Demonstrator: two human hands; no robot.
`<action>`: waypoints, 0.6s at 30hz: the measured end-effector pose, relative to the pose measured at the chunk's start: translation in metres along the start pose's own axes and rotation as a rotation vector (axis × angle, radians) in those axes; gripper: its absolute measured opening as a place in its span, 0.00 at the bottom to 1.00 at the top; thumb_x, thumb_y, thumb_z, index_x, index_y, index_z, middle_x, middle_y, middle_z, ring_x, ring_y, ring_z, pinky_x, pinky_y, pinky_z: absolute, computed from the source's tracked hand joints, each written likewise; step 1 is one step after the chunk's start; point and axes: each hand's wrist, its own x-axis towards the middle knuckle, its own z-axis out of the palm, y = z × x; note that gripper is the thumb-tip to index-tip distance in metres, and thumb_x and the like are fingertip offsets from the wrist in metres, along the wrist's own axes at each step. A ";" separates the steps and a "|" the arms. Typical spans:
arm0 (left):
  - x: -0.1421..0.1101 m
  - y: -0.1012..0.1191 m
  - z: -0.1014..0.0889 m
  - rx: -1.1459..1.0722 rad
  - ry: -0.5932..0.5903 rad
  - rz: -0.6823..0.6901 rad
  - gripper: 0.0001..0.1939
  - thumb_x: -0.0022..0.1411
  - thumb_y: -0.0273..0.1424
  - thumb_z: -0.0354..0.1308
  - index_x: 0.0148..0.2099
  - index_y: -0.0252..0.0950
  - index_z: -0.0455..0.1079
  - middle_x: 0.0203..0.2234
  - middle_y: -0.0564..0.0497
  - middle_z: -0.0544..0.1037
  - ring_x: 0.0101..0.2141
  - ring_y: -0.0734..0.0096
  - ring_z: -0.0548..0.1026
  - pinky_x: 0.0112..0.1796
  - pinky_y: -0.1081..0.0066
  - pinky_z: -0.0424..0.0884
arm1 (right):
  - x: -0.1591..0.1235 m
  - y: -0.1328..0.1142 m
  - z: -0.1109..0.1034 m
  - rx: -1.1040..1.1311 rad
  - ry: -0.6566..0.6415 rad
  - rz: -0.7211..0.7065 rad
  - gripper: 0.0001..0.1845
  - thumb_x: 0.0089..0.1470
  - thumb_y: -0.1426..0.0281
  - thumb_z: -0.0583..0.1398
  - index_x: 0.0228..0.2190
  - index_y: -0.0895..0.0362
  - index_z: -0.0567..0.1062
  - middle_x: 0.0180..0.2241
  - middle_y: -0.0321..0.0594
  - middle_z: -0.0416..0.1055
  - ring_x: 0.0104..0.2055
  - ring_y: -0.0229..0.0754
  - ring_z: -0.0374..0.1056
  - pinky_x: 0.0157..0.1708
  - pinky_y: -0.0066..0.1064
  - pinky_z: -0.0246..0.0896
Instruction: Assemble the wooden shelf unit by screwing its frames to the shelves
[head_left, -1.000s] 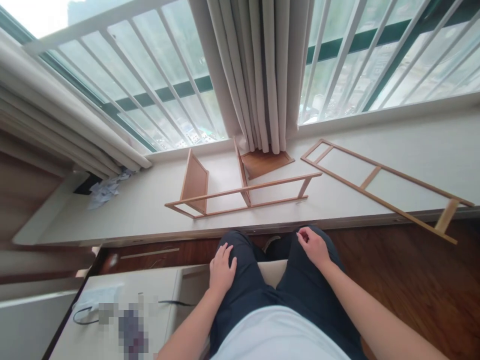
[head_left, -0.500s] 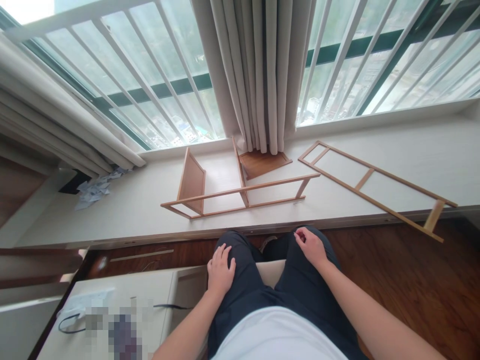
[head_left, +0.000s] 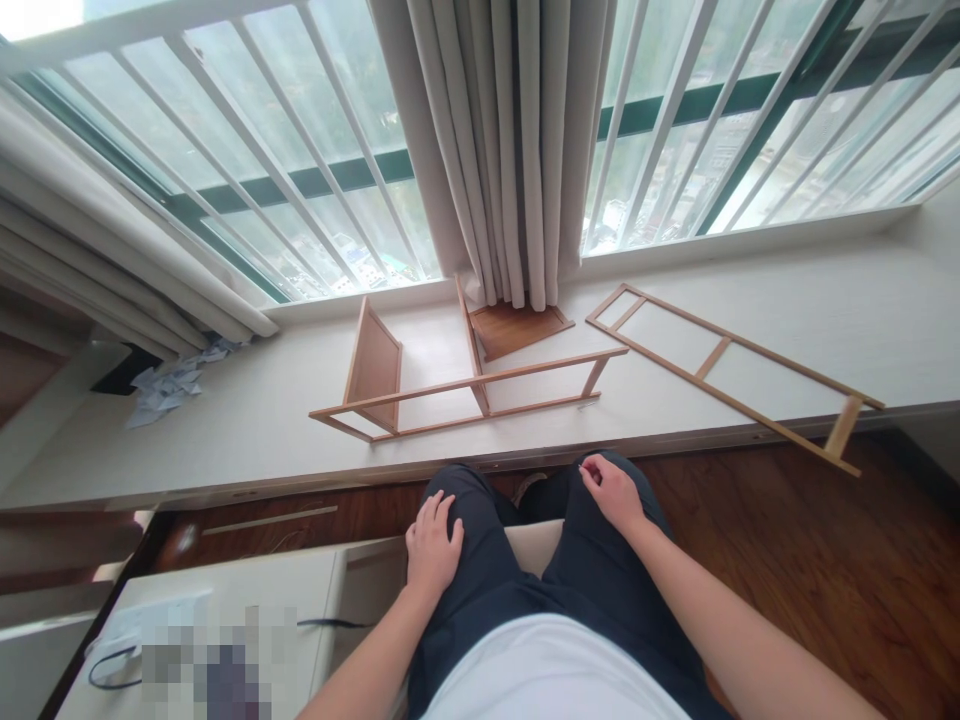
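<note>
My left hand (head_left: 433, 545) lies flat on my left thigh, fingers stretched out and holding nothing. Over my right knee, my right hand (head_left: 611, 490) is closed with curled fingers; whatever is in them is too small to make out. On the white window sill in front of me stands a partly joined wooden shelf frame (head_left: 469, 382), with an upright panel (head_left: 375, 365) at its left end and a crosswise board in the middle. A loose brown wooden board (head_left: 517, 328) lies behind it, partly under the curtain. To the right, a ladder-like wooden side frame (head_left: 712, 358) overhangs the sill's edge.
Grey curtains (head_left: 499, 150) hang before the barred windows. Crumpled papers (head_left: 166, 388) lie at the sill's left end. At lower left is a white cabinet (head_left: 300, 580) with a power strip and a cable. A pale strip (head_left: 270, 519) rests on the wooden floor (head_left: 787, 540).
The whole view has shifted slightly left as my head turned a little. Both hands and the wooden pieces keep their places.
</note>
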 end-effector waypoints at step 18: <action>0.002 0.001 -0.002 0.014 0.003 0.005 0.22 0.71 0.35 0.49 0.64 0.42 0.69 0.67 0.44 0.66 0.66 0.56 0.63 0.60 0.52 0.64 | 0.001 -0.003 -0.001 -0.018 0.008 -0.010 0.13 0.62 0.60 0.54 0.34 0.54 0.74 0.29 0.40 0.74 0.30 0.43 0.68 0.33 0.32 0.57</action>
